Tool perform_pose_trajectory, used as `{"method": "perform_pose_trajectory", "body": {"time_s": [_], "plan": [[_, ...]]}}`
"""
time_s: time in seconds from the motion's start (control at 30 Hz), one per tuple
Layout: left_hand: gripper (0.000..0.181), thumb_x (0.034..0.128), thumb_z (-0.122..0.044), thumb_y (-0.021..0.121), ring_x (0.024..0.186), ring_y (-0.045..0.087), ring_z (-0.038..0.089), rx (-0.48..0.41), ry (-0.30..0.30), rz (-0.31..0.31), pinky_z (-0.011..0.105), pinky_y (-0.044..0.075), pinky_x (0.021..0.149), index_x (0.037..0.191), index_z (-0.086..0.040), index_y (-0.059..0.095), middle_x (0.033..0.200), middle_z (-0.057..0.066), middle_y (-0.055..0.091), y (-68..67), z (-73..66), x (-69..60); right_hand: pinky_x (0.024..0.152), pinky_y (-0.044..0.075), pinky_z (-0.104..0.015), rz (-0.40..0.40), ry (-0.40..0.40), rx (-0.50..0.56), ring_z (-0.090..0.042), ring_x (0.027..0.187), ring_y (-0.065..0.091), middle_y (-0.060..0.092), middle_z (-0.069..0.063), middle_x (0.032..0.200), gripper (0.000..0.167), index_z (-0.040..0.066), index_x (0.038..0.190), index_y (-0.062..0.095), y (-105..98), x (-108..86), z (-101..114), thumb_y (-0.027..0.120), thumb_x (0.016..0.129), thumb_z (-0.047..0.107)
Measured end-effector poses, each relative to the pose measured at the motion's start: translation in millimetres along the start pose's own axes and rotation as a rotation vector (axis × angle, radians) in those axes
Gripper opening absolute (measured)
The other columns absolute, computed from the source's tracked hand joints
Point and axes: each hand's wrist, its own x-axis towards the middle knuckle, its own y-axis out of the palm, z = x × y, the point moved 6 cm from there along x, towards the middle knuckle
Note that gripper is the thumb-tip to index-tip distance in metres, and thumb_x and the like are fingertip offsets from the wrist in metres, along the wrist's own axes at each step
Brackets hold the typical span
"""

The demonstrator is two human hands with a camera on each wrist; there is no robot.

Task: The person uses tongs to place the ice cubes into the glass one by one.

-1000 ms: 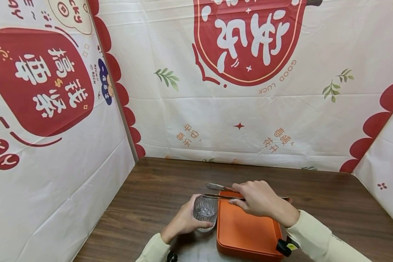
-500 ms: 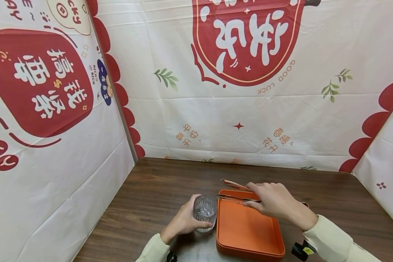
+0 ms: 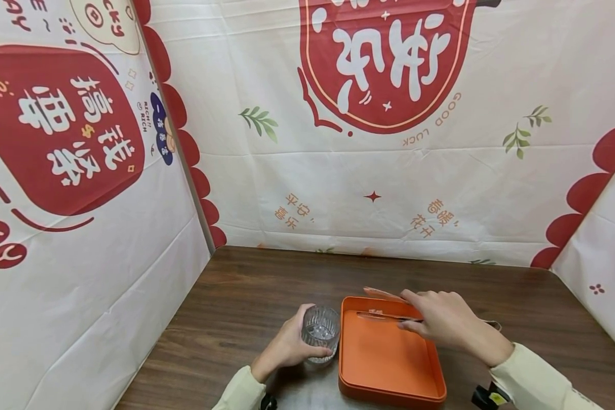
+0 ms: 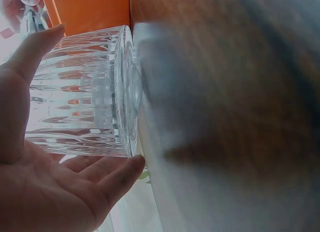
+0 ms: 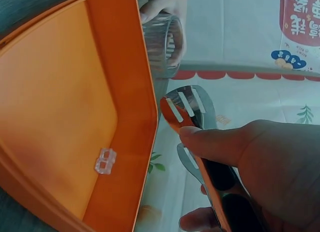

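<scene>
My left hand (image 3: 286, 346) grips a clear ribbed drinking glass (image 3: 321, 335), which stands upright on the table at the left side of a shallow orange box (image 3: 389, 364). Fingers and thumb curl round the glass (image 4: 80, 102) in the left wrist view. Over the far end of the box, my right hand (image 3: 448, 322) holds metal serving tongs (image 3: 389, 316), their two arms spread apart. The slotted tips of the tongs (image 5: 205, 104) have nothing between them in the right wrist view. A small clear block-like piece (image 5: 105, 161) lies inside the box against its wall.
The dark wood table (image 3: 251, 296) extends behind and to both sides. A printed white cloth (image 3: 287, 171) hangs as a wall at the back, with more cloth at left and right. A small black device (image 3: 488, 396) is worn at the right wrist.
My right hand has moved the tongs rightward, from above the glass to over the far end of the box. My left hand and the glass have stayed where they were.
</scene>
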Motion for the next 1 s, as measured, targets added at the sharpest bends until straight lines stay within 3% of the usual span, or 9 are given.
{"method": "perform_pose_trajectory", "body": {"time_s": [0.37,1.0], "plan": [[0.091,0.0654,-0.042,0.092,0.101,0.062,0.022,0.012,-0.002,-0.002,0.037,0.050,0.086,0.138,-0.017,0.042,0.118,0.005,0.064,0.7,0.3,-0.5,0.047,0.042,-0.033,0.042,0.012,-0.030,-0.013,0.058,0.058,0.067,0.008,0.080,0.049,0.017,0.107,0.062,18,-1.2,-10,0.077,0.078,0.054],[0.090,0.0638,-0.039,0.093,0.100,0.063,0.024,0.023,-0.001,-0.004,0.038,0.050,0.084,0.136,-0.017,0.043,0.116,0.006,0.064,0.1,0.5,0.3,0.046,0.043,-0.035,0.141,0.066,-0.011,-0.014,0.057,0.056,0.064,0.006,0.075,0.049,0.014,0.108,0.064,40,-1.3,-19,0.079,0.077,0.049]]}}
